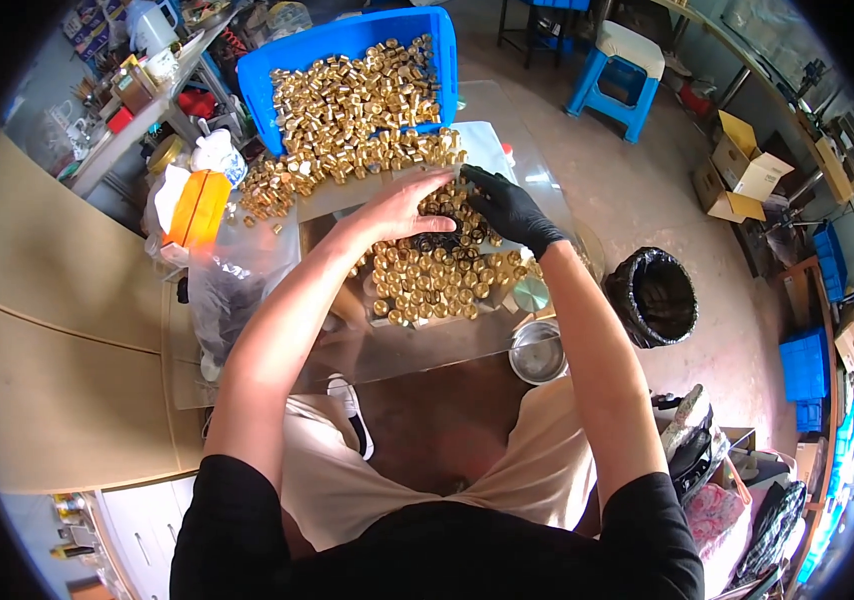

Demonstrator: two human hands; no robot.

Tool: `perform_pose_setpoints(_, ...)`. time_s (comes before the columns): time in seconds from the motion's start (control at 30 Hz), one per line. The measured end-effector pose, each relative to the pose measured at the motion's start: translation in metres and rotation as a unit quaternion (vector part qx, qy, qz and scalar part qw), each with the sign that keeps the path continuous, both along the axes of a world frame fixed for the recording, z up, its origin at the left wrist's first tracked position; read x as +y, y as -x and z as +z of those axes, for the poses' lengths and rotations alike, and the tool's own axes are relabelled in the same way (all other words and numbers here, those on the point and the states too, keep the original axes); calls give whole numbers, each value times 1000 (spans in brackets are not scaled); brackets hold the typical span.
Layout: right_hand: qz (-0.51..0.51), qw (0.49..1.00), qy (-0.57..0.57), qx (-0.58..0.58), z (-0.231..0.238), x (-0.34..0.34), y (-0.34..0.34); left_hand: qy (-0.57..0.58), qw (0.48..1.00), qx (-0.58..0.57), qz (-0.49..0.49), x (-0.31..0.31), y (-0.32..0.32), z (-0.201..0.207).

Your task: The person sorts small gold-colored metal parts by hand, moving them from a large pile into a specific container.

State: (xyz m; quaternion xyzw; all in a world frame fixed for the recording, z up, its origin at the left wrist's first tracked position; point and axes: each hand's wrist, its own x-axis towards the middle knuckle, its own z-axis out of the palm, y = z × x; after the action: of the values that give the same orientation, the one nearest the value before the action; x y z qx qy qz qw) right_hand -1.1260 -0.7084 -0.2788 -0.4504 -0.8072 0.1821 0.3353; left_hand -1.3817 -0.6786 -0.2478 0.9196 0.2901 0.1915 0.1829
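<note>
My bare left hand (399, 208) reaches over the glass tabletop (387, 355), fingers stretched forward and thumb apart. Opposite it is my right hand (509, 208) in a black glove, its fingers also extended. Between them lie some small gold-coloured metal cups (447, 205), and a cluster of thin black rings (434, 241) sits just below. Nearer to me, many gold cups (425, 282) are spread out in a single layer. Beyond my hands, a blue bin (259, 95) lies tipped toward me with a heap of the same cups (357, 100) spilling from it.
An orange box (197, 208) and a clear plastic bag (237, 290) are at the table's left. A metal bowl (537, 352) sits by the near right edge. On the floor at right stand a lined black bin (652, 297), a blue stool (619, 80) and an opened carton (747, 165).
</note>
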Motion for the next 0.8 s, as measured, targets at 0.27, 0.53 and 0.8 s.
perform_pose_setpoints(0.27, 12, 999, 48, 16, 11, -45, -15, 27, 996, -6, -85, -23, -13, 4)
perform_pose_setpoints(0.53, -132, 952, 59, 271, 27, -64, -66, -50, 983, -176, 24, -62, -3, 29)
perform_pose_setpoints(0.8, -217, 976, -1, -12, 20, -88, -50, 37, 969, -245, 7, -165, 15, 48)
